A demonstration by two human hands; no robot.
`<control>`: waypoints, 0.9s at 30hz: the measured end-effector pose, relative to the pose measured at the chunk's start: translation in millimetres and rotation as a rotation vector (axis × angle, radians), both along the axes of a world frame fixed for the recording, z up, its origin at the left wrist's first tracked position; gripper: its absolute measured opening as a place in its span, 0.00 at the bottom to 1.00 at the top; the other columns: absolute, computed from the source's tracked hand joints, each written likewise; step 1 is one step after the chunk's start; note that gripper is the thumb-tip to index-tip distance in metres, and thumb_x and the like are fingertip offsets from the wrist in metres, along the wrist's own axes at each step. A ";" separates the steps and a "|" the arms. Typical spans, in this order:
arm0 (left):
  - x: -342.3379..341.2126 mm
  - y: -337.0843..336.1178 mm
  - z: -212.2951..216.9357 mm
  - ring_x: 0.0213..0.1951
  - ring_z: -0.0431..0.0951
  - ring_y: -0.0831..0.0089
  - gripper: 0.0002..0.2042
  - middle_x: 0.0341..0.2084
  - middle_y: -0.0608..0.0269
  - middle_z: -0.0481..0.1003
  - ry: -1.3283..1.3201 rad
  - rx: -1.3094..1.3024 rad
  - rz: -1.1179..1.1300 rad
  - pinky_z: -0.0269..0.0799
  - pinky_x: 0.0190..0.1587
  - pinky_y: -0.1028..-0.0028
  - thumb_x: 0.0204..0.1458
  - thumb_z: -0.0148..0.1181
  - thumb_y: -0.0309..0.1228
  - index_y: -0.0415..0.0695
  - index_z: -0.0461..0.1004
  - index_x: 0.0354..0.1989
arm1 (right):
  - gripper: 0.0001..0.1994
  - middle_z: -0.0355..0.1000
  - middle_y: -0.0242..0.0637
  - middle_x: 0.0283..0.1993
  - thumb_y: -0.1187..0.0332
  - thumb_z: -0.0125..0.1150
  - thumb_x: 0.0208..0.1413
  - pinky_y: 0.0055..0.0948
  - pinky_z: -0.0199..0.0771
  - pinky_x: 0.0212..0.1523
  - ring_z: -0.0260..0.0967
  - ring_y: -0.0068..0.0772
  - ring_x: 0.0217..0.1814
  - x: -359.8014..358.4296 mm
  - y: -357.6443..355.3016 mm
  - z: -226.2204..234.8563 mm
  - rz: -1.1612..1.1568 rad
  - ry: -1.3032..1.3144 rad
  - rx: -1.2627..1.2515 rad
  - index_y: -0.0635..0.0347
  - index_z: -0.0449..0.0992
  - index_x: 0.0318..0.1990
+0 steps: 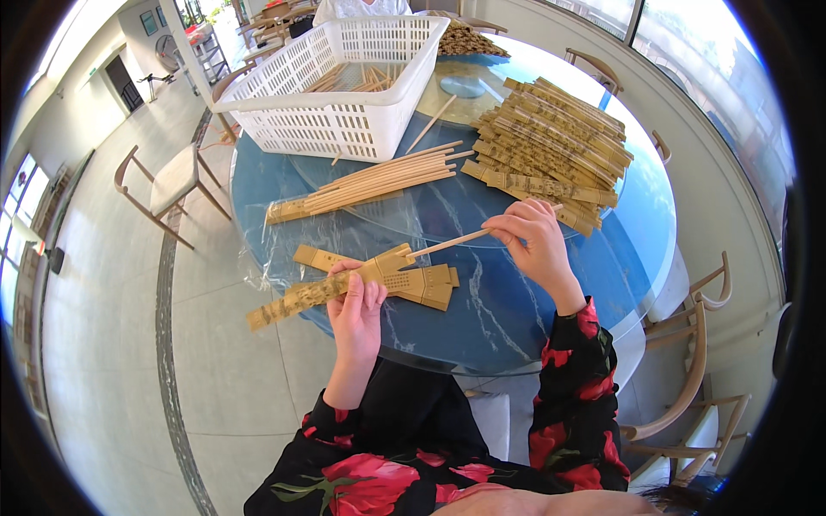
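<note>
My left hand point(357, 311) is closed round a flat gold paper chopstick sleeve point(297, 301) with a dark printed pattern, tilted up toward the right. Between thumb and fingers, my right hand point(535, 241) pinches a pale wooden chopstick point(454, 242). The chopstick's left tip meets the sleeve's upper right end; whether it is inside the opening, I cannot tell. Whether a second stick lies behind it is also unclear. Under my left hand, a few more gold sleeves point(437, 288) lie fanned on the blue marbled round table point(490, 331).
Loose chopsticks point(387, 181) lie beyond my hands, partly over another sleeve and clear plastic film point(267, 245). A white slotted basket point(331, 129) at the back left holds more sticks. Sleeves are piled high point(551, 142) at the back right. A person point(361, 9) sits across. Wooden chairs point(176, 185) surround the table.
</note>
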State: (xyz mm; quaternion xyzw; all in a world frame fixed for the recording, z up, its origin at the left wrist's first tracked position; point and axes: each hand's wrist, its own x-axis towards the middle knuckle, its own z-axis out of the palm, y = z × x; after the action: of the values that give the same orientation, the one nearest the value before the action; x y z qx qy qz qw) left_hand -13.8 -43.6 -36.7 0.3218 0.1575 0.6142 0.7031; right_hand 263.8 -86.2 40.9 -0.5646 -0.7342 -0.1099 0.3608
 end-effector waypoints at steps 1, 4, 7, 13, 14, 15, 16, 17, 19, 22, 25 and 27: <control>-0.2 0.9 -1.0 0.25 0.58 0.84 0.07 0.21 0.75 0.58 -0.001 0.012 -0.011 0.59 0.35 0.77 0.71 0.47 0.31 0.45 0.64 0.53 | 0.04 0.69 0.29 0.29 0.67 0.67 0.55 0.35 0.65 0.46 0.68 0.36 0.38 -0.8 -0.4 -0.3 -0.004 -0.001 -0.011 0.50 0.84 0.37; -0.7 1.6 -1.9 0.25 0.59 0.84 0.07 0.21 0.75 0.58 -0.005 0.028 -0.021 0.59 0.34 0.77 0.71 0.47 0.31 0.45 0.65 0.53 | 0.04 0.68 0.29 0.28 0.66 0.67 0.56 0.35 0.64 0.46 0.67 0.36 0.38 -1.3 0.0 -1.3 -0.011 -0.006 -0.021 0.49 0.84 0.37; -1.0 2.1 -3.8 0.25 0.59 0.84 0.07 0.21 0.75 0.58 -0.004 0.026 -0.017 0.59 0.34 0.77 0.71 0.47 0.31 0.45 0.65 0.52 | 0.04 0.68 0.28 0.28 0.66 0.67 0.56 0.34 0.64 0.45 0.67 0.35 0.38 -1.0 0.4 -2.8 -0.017 -0.009 -0.023 0.49 0.85 0.38; -0.2 0.7 -1.1 0.25 0.59 0.85 0.07 0.21 0.75 0.58 -0.001 0.023 0.006 0.58 0.34 0.77 0.71 0.47 0.31 0.44 0.66 0.52 | 0.05 0.68 0.28 0.28 0.66 0.68 0.55 0.34 0.64 0.45 0.67 0.34 0.38 -0.7 -0.6 -2.1 -0.017 -0.009 -0.039 0.48 0.86 0.38; -0.6 0.9 -1.3 0.25 0.59 0.85 0.07 0.21 0.75 0.58 -0.004 0.027 0.005 0.58 0.34 0.77 0.71 0.47 0.31 0.44 0.66 0.52 | 0.05 0.68 0.28 0.28 0.66 0.68 0.55 0.34 0.64 0.44 0.67 0.34 0.37 -0.7 -0.6 -2.1 -0.020 -0.012 -0.042 0.48 0.86 0.39; -0.9 1.1 -1.6 0.25 0.59 0.85 0.07 0.21 0.75 0.58 -0.007 0.031 0.004 0.59 0.34 0.77 0.71 0.47 0.30 0.44 0.66 0.52 | 0.05 0.68 0.28 0.27 0.66 0.68 0.55 0.34 0.65 0.44 0.67 0.34 0.37 -0.8 -1.0 -1.8 -0.010 -0.009 -0.047 0.48 0.86 0.39; -1.2 1.5 -2.7 0.25 0.59 0.84 0.07 0.21 0.75 0.58 -0.013 0.035 -0.002 0.59 0.34 0.77 0.71 0.47 0.30 0.44 0.66 0.53 | 0.05 0.68 0.28 0.27 0.66 0.68 0.55 0.34 0.65 0.44 0.67 0.34 0.37 -0.9 -1.7 -1.4 0.001 -0.007 -0.052 0.48 0.86 0.39; -1.3 1.4 -2.5 0.25 0.59 0.84 0.07 0.21 0.75 0.58 -0.013 0.035 -0.010 0.59 0.34 0.77 0.71 0.47 0.30 0.44 0.65 0.53 | 0.06 0.68 0.28 0.27 0.66 0.68 0.54 0.34 0.65 0.44 0.67 0.34 0.37 -1.4 -2.1 -1.0 0.012 -0.004 -0.057 0.48 0.86 0.39; -0.8 0.7 0.0 0.25 0.59 0.84 0.08 0.22 0.75 0.58 -0.009 0.032 -0.026 0.59 0.34 0.77 0.71 0.47 0.30 0.43 0.65 0.53 | 0.06 0.68 0.28 0.27 0.67 0.68 0.54 0.34 0.66 0.44 0.68 0.35 0.37 -4.6 -2.8 0.6 0.037 0.017 -0.081 0.48 0.86 0.39; -1.1 0.6 -0.4 0.25 0.60 0.84 0.08 0.22 0.74 0.59 0.014 0.033 -0.038 0.60 0.34 0.77 0.71 0.46 0.29 0.43 0.65 0.53 | 0.06 0.70 0.29 0.28 0.68 0.68 0.54 0.35 0.67 0.44 0.68 0.35 0.37 -7.8 -2.0 -2.7 0.076 0.045 -0.102 0.49 0.86 0.39; -0.5 -0.1 0.9 0.26 0.60 0.84 0.08 0.22 0.74 0.59 0.040 0.050 -0.047 0.60 0.34 0.77 0.71 0.47 0.29 0.43 0.65 0.54 | 0.06 0.71 0.30 0.29 0.68 0.68 0.54 0.35 0.68 0.43 0.69 0.36 0.37 -10.9 -1.6 -2.4 0.100 0.056 -0.149 0.50 0.86 0.39; 1.2 -0.5 1.8 0.26 0.60 0.84 0.08 0.22 0.74 0.59 0.062 0.060 -0.060 0.60 0.35 0.76 0.71 0.47 0.29 0.42 0.64 0.54 | 0.06 0.72 0.31 0.29 0.69 0.67 0.54 0.35 0.69 0.42 0.69 0.37 0.37 -13.7 -1.9 -2.7 0.123 0.058 -0.168 0.52 0.85 0.39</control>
State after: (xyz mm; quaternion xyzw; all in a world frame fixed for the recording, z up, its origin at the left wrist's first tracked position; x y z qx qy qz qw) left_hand -12.7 -44.1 -35.0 0.3661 0.1510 0.5870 0.7061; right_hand 250.1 -88.2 38.2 -0.5496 -0.7633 -0.0091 0.3395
